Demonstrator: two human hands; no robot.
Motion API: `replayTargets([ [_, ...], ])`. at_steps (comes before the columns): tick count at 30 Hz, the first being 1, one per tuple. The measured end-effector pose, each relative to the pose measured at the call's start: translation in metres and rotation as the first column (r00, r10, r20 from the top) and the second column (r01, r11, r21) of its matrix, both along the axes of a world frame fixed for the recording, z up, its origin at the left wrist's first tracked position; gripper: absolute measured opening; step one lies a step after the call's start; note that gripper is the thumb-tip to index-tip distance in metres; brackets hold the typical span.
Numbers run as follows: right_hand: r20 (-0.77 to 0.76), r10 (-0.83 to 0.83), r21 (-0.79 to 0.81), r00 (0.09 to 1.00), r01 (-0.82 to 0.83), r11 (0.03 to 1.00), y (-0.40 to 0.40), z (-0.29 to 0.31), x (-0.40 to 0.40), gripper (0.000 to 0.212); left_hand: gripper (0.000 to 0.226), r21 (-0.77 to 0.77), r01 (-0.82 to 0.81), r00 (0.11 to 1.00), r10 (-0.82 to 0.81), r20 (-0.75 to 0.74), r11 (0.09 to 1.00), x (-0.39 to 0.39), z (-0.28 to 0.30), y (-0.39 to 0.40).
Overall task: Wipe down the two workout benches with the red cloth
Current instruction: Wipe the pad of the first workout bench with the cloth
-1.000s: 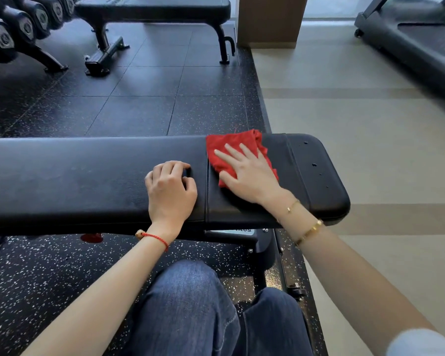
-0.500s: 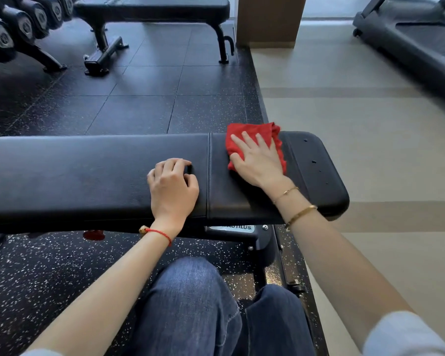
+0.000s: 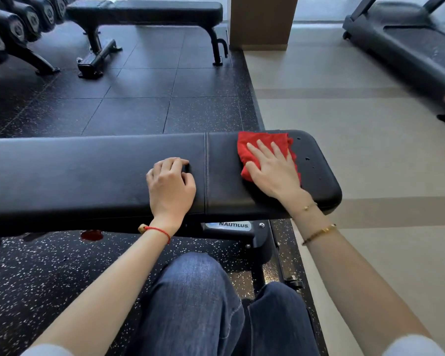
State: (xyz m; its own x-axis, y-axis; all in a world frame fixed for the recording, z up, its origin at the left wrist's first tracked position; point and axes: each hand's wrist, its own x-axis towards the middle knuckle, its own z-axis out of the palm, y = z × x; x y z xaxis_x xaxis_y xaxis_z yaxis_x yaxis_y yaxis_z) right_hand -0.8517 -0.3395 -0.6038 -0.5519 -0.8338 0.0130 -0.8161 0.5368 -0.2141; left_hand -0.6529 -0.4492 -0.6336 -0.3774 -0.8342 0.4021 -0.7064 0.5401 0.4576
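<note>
A long black padded bench (image 3: 88, 173) runs across the view just in front of my knees. The red cloth (image 3: 257, 146) lies crumpled on its right-hand seat pad, near the far edge. My right hand (image 3: 274, 170) presses flat on the cloth with fingers spread, covering its near half. My left hand (image 3: 171, 185) rests on the bench left of the pad seam, fingers curled under, holding nothing. A second black bench (image 3: 149, 10) stands on the dark floor at the back.
A rack of dumbbells (image 3: 13, 27) lines the far left. A treadmill (image 3: 409, 47) sits at the back right on the pale floor. A brown pillar (image 3: 262, 21) stands beside the far bench. My jeans-clad knees (image 3: 198, 299) are below the near bench.
My right hand has slid the red cloth to the right along the seat pad, toward the bench's end. My left hand has stayed in place.
</note>
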Motion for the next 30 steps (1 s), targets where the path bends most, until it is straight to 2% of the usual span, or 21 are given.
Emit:
replayTargets([
  [4,-0.019,0.115,0.013,0.993,-0.115,0.993,-0.016,0.002,0.035,0.056,0.029,0.005,-0.001,1.000,0.001,-0.008,1.000,0.001,-0.001,-0.001],
  [9,-0.081,0.345,-0.046,0.935,-0.349,0.936,0.036,0.000,0.069,0.057,0.029,0.010,0.002,1.000,-0.002,-0.023,1.000,0.002,-0.001,-0.001],
  [11,-0.092,0.335,-0.053,0.938,-0.341,0.939,0.059,-0.002,0.060,0.059,0.030,0.011,0.004,0.999,-0.004,-0.034,1.000,0.003,-0.001,-0.002],
  [14,-0.039,0.223,-0.055,0.974,-0.225,0.973,0.065,-0.001,0.026,0.057,0.030,0.009,0.000,0.999,0.000,-0.033,1.000,0.002,-0.002,-0.001],
  [20,0.034,0.029,0.035,0.999,-0.030,0.999,-0.006,0.005,-0.020,0.053,0.030,0.011,-0.011,1.000,0.011,-0.023,1.000,0.000,0.000,0.000],
  [23,0.025,0.061,0.033,0.998,-0.062,0.998,-0.003,0.003,-0.001,0.055,0.029,-0.005,-0.016,1.000,0.016,-0.016,1.000,0.001,-0.001,0.000],
  [27,-0.063,0.233,-0.030,0.970,-0.236,0.971,0.046,-0.004,0.033,0.061,0.029,-0.007,-0.025,1.000,0.025,-0.009,1.000,-0.001,-0.003,-0.001],
  [30,-0.008,0.257,-0.037,0.966,-0.257,0.966,0.044,-0.001,0.016,0.056,0.029,-0.009,-0.028,1.000,0.027,-0.001,1.000,-0.001,-0.002,0.000],
])
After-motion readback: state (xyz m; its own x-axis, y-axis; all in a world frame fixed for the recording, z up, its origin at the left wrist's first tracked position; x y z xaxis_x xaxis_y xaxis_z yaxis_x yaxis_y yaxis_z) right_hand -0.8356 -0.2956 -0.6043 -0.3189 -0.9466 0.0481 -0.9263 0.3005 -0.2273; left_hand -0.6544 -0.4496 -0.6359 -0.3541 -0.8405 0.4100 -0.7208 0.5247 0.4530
